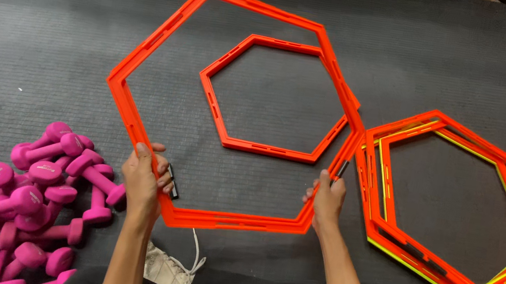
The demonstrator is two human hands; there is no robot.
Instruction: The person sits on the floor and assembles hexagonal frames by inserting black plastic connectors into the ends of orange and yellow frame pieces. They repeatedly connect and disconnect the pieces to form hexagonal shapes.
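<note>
- The left hand is closed on the lower left corner of a big orange hexagon ring.
- The right hand is closed on the ring's lower right corner.
- A small dark clip sits by the left fingers; it may be part of the ring, but that is hard to see.
- A smaller orange hexagon lies flat on the dark mat, seen through the big ring.
- A stack of orange and yellow hexagon rings lies near the mat's right edge, just beside the right hand.
- A heap of pink dumbbells fills the mat's lower left corner.
- A white shoe shows at the bottom edge, between the arms.
</note>
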